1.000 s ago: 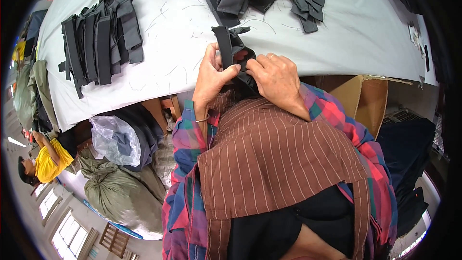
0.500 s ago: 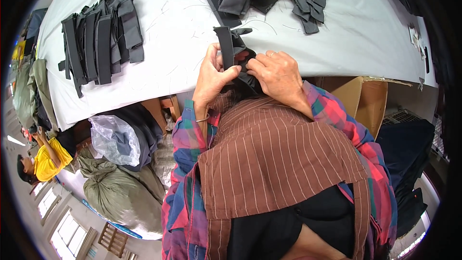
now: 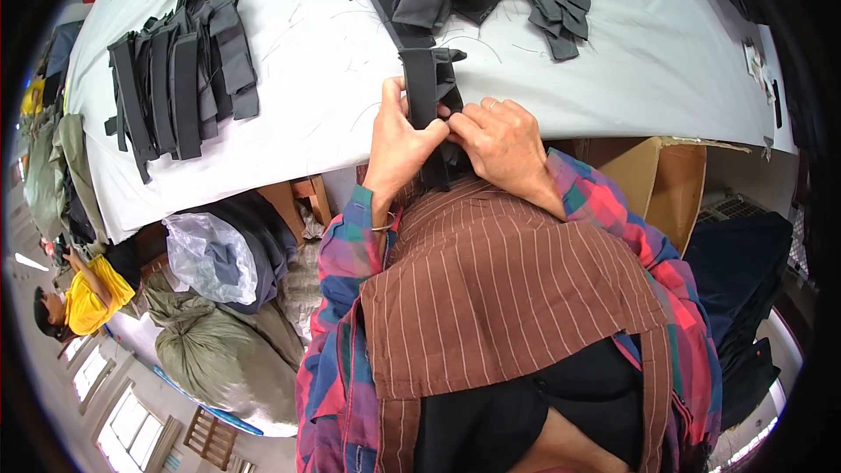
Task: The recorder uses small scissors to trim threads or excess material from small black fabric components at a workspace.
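A dark grey fabric strip (image 3: 420,88), with a second layer of dark cloth beside it, is held up at the table's near edge. My left hand (image 3: 399,140) grips it from the left, thumb pressed across the front and fingers behind. From the right, my right hand (image 3: 504,140) pinches the cloth's edge close to the left thumb. The strip's lower end hangs toward my brown striped apron. Fingertips of both hands are partly hidden by the cloth. Beyond my hands lies a loose heap of dark fabric pieces (image 3: 425,2).
The white-covered table (image 3: 302,96) carries a row of stacked dark strips (image 3: 184,92) at left. Below its edge are a clear plastic bag (image 3: 206,254), an olive sack (image 3: 210,350) and, at right, a cardboard box (image 3: 670,188). A person in yellow (image 3: 92,298) is at far left.
The strip has straightened to a more upright position between my hands. My left hand has moved slightly right, and my right hand slightly left and down.
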A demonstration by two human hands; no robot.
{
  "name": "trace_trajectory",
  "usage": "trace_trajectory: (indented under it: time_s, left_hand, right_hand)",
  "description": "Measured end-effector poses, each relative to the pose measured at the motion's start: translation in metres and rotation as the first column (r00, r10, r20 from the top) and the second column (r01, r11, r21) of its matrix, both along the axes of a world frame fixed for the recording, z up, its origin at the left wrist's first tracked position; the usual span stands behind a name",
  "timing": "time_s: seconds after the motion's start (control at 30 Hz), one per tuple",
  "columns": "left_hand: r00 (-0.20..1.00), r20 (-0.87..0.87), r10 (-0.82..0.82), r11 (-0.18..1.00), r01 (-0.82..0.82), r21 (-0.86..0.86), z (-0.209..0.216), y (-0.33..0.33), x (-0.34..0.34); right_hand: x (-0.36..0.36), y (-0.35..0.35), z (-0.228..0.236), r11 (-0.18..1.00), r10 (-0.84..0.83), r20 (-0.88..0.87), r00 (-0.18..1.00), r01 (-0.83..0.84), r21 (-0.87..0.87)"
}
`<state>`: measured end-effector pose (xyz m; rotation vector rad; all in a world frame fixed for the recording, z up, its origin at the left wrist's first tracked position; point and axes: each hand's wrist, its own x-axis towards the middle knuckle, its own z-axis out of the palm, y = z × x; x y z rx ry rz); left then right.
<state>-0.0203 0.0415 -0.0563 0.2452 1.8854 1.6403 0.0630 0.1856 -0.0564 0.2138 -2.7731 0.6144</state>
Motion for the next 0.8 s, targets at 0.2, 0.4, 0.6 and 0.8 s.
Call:
trace_trajectory:
  time_s: [0.2,0.4,0.6,0.8]
  left_hand:
    - [0.992,0.119,0.051,0.995,-0.061,0.083,0.002,-0.001,-0.004]
    - [0.973,0.232,0.002,0.985,-0.042,0.169,0.009,-0.014,-0.010]
    - [0.960,0.277,-0.038,0.975,-0.025,0.221,0.009,-0.016,-0.015]
    - [0.975,0.221,-0.013,0.986,-0.024,0.165,0.000,-0.019,-0.017]
  right_hand:
    - [0.002,-0.001,-0.002,1.000,-0.005,-0.043,0.999,0.004,-0.023]
    - [-0.001,-0.003,0.003,0.990,-0.038,-0.021,0.999,0.035,-0.134]
    - [-0.003,-0.002,0.001,0.966,-0.086,-0.013,0.996,0.080,-0.244]
    - [-0.003,-0.003,-0.001,0.957,-0.085,-0.011,0.996,0.079,-0.280]
